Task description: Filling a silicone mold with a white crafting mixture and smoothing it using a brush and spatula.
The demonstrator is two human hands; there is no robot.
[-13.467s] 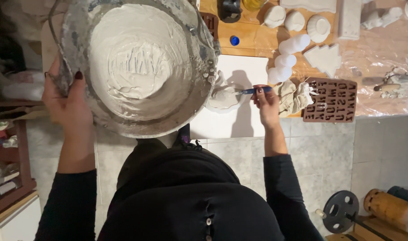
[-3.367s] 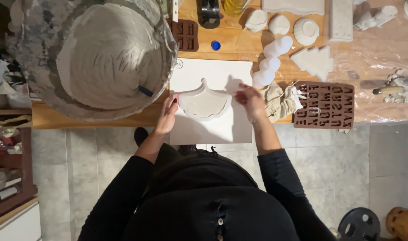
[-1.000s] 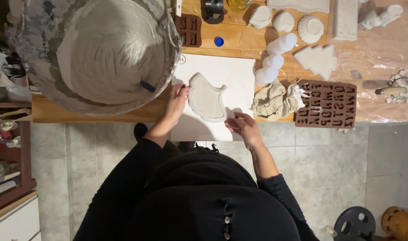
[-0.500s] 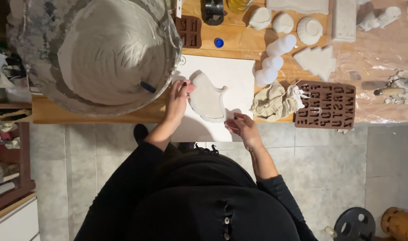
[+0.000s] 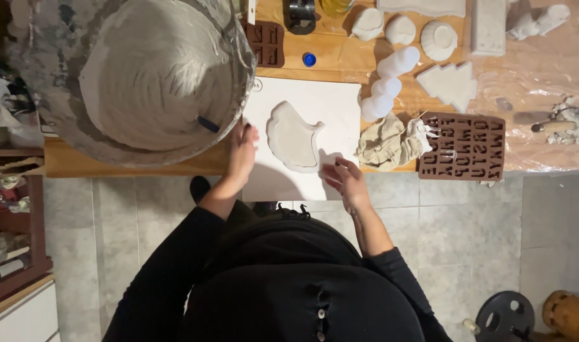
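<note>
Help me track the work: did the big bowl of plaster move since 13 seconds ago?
Yes. The bowl was held up over the white board; now it sits left of it, on the table.

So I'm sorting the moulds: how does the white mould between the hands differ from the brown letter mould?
The white mould is pale and a single curved, scalloped shape; the brown letter mould is a dark rectangle of many letter cavities. The white one lies on the white board; the brown one sits farther right. Both lie flat.

The white mould has turned; both hands have drawn back.
</note>
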